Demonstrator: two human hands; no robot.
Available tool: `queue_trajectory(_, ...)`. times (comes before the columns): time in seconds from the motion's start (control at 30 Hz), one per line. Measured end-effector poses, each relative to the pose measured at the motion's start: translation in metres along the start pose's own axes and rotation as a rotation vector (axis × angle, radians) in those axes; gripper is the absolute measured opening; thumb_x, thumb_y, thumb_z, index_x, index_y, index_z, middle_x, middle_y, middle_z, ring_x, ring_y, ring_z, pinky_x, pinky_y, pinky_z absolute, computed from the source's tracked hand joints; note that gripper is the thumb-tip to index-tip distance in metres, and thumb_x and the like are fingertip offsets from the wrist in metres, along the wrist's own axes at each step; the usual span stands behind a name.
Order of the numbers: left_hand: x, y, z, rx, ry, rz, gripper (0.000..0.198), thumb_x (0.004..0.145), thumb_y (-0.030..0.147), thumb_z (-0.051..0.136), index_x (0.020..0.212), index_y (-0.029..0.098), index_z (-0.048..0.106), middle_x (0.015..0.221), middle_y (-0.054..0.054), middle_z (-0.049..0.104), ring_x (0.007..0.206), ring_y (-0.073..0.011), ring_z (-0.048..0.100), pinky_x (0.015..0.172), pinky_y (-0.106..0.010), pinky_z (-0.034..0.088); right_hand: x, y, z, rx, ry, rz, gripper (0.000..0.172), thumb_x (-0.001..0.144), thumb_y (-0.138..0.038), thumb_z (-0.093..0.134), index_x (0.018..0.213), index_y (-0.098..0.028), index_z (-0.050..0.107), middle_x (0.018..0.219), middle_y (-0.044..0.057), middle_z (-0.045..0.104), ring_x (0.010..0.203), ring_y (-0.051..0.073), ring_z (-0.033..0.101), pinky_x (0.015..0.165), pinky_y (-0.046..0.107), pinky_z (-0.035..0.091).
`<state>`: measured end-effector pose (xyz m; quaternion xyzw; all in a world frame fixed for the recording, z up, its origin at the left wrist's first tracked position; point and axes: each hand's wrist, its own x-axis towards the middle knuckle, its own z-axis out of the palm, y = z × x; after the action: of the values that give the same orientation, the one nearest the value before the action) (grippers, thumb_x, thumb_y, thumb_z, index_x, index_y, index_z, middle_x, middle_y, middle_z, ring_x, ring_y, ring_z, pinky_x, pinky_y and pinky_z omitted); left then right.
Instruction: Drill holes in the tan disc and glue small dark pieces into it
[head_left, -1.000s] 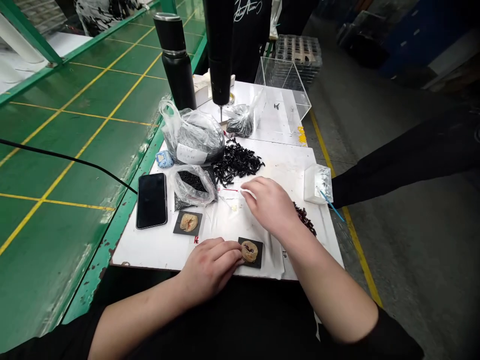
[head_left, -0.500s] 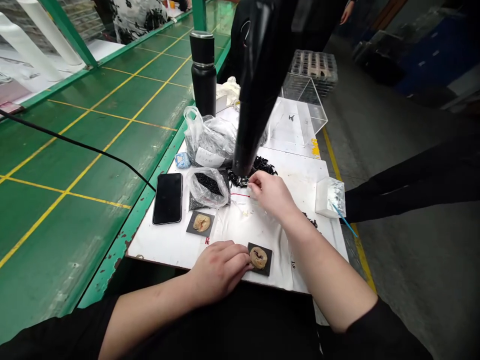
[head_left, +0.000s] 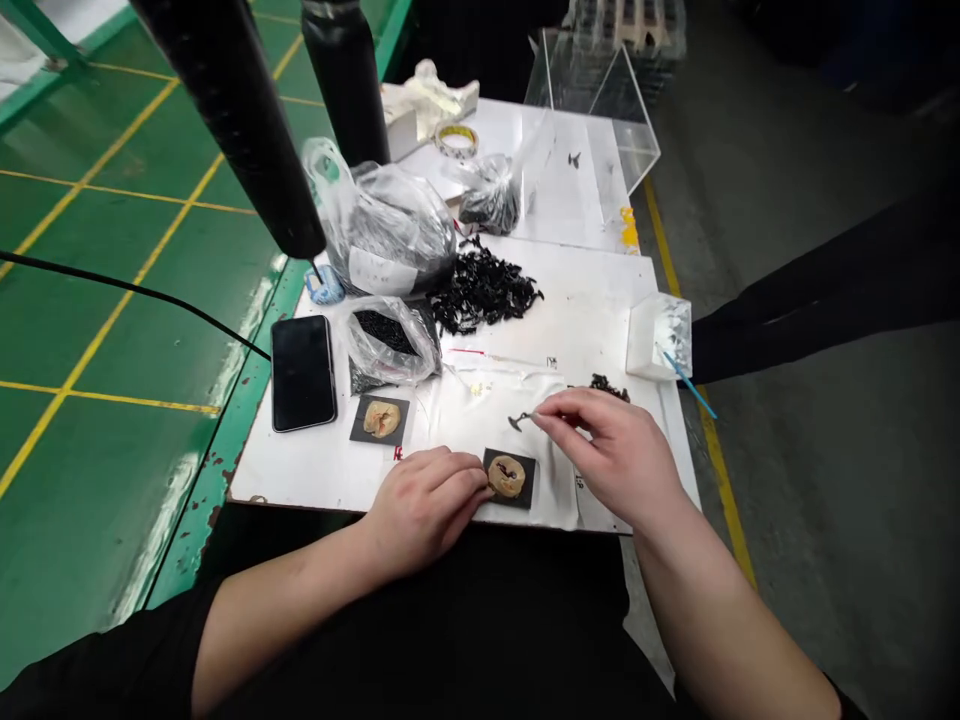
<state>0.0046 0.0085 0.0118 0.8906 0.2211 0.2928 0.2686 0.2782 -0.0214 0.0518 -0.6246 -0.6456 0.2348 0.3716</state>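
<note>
Between thumb and fingertips, my right hand (head_left: pixel 611 445) pinches a small black T-shaped piece (head_left: pixel 519 421) above the table. My left hand (head_left: pixel 429 497) is closed at the table's front edge, its fingertips on the left side of a dark square plate (head_left: pixel 527 492). On that plate sits a round tan lump (head_left: pixel 507 476) with a dark piece in its hollow. A second dark plate (head_left: pixel 358 424) with a similar tan lump (head_left: pixel 382 420) lies to the left. Farther back is a heap of small black pieces (head_left: pixel 484 288), with a smaller heap (head_left: pixel 609 386) beyond my right hand.
An open bag of black bits (head_left: pixel 390 345) and a fuller plastic bag (head_left: pixel 397 225) stand at left, near a phone (head_left: pixel 303 372). A black bottle (head_left: pixel 346 85) and a dark cylindrical arm (head_left: pixel 247 130) rise behind. A white container (head_left: pixel 651 335) stands at right.
My right hand has come back from the black heap toward me, now showing a T-shaped black piece in its pinch. The view has tipped down. My left hand stays at the plate.
</note>
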Motion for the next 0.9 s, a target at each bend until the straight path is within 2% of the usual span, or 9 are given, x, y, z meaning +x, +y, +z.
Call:
queue_trajectory(0.13,-0.001,-0.002,0.001,0.014,-0.034,0.005,0.027,0.105,0.012,0.075,0.131,0.017,0.069,0.119,-0.008,0.077,0.095,-0.0189,0.068,0.084,-0.034,0.056,-0.042,0.01,0.007,-0.011,-0.067,-0.223,0.012,0.106,-0.015,0.072,0.115,-0.021,0.077,0.109,0.005,0.079,0.101,0.017,0.074,0.092,0.032,0.062)
queue_trajectory(0.3,-0.001,-0.002,0.002,0.05,-0.11,0.051,0.029,0.105,0.015,0.077,0.134,0.018,0.071,0.115,-0.007,0.075,0.091,-0.0186,0.064,0.079,-0.034,0.051,-0.065,0.019,0.021,-0.034,-0.01,-0.294,0.019,0.105,-0.009,0.069,0.12,-0.02,0.075,0.11,0.007,0.079,0.098,0.02,0.071,0.088,0.038,0.06)
queue_trajectory(0.53,0.003,-0.002,0.001,0.086,-0.167,0.072,0.028,0.108,0.018,0.073,0.136,0.021,0.073,0.11,-0.006,0.072,0.089,-0.0187,0.062,0.076,-0.034,0.048,-0.064,0.021,0.028,-0.1,-0.018,-0.315,0.014,0.108,-0.013,0.065,0.117,-0.018,0.075,0.109,0.006,0.079,0.099,0.02,0.071,0.089,0.038,0.058)
queue_trajectory(0.9,0.007,-0.003,0.005,0.051,-0.175,0.047,0.022,0.11,0.021,0.072,0.131,0.021,0.075,0.1,-0.004,0.072,0.084,-0.018,0.063,0.074,-0.034,0.048,-0.06,0.014,0.02,-0.182,-0.119,-0.278,0.016,0.11,-0.019,0.064,0.117,-0.02,0.078,0.11,0.007,0.077,0.1,0.022,0.067,0.091,0.041,0.056)
